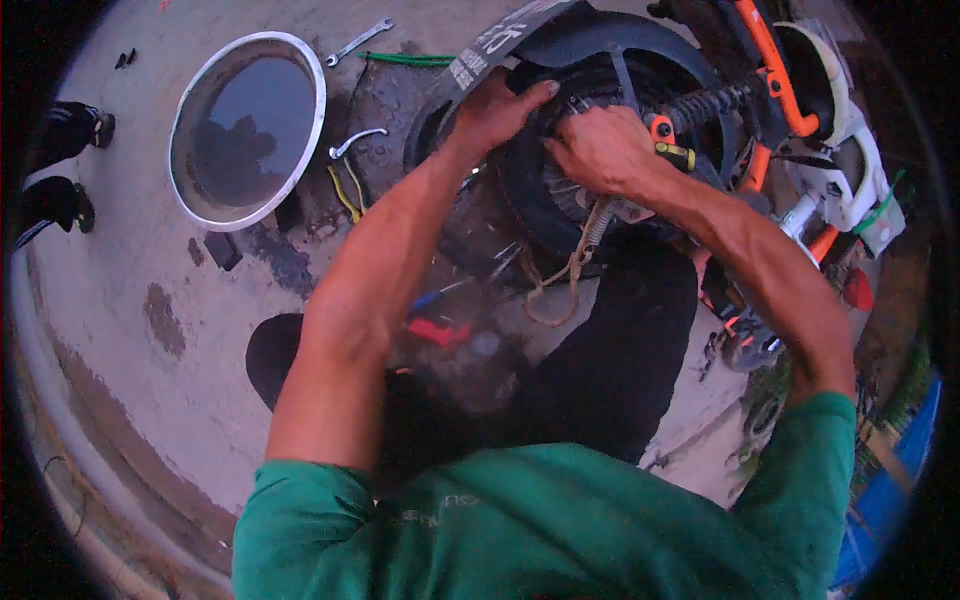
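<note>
A black tyre (525, 190) on a wheel sits under a dark mudguard (640, 38) at the rear of an orange and white vehicle. My left hand (495, 108) grips the tyre's upper left edge, thumb stretched along its side; its other fingers are partly hidden. Over the wheel's centre, my right hand (605, 150) is closed with curled fingers; what they hold is hidden. Beside that wrist is a yellow and black cylindrical piece (675, 156). A coil-spring shock absorber (708, 103) lies just beyond it. Below the right hand, a pale cord (575, 272) hangs in a loop.
At left stands a round metal basin (174, 150) of dark water. Nearby lie a spanner (360, 42), a bent chrome tool (357, 143), yellow-handled pliers (343, 193) and a green strip (405, 59). A red object (438, 332) lies before me. Another person's shoes (85, 207) show far left.
</note>
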`<state>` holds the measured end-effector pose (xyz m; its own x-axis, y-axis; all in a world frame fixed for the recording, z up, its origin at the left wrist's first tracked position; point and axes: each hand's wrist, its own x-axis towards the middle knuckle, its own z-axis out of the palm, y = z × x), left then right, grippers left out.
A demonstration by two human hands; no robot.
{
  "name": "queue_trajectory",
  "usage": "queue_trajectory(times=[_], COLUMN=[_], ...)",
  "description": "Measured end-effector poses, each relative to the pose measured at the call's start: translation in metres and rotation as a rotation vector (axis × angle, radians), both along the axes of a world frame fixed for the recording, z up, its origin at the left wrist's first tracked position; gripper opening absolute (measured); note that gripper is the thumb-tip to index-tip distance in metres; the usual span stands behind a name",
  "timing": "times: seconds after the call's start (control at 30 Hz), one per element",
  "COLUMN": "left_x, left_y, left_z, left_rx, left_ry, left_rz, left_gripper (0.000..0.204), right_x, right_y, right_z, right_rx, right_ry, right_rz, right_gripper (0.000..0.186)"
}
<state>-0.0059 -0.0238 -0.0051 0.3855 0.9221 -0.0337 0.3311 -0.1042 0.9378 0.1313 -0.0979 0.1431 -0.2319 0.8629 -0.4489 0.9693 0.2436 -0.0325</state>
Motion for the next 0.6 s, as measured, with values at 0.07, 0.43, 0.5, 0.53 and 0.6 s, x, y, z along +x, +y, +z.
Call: queue_trajectory(times=[0.07, 0.43, 0.5, 0.53, 0.6], left_x=[-0.004, -0.012, -0.009, -0.006, -0.003], left_y=[0.001, 0.003, 0.001, 0.000, -0.003], left_z=[0.007, 0.005, 0.011, 0.014, 0.019], left_rx=[-0.026, -0.058, -0.147, -0.144, -0.090], left_ry=[0.077, -0.158, -0.102, -0.108, -0.040], left_rz=[0.025, 0.029, -0.011, -0.012, 0.057], left_gripper=[0.068, 0.062, 0.065, 0.065, 0.071], right_x=[-0.003, -0.017, -0.009, -0.006, -0.007], right_y=[0.000, 0.007, 0.004, 0.003, 0.004], right_z=[0.000, -0.015, -0.015, -0.020, -0.018], right_rx=[0.030, 0.012, -0.004, 0.014, 0.037], right_ry=[0.006, 0.023, 0.009, 0.013, 0.012], right_rz=[0.022, 0.088, 0.102, 0.120, 0.143], right_gripper=[0.044, 0.025, 0.023, 0.023, 0.023])
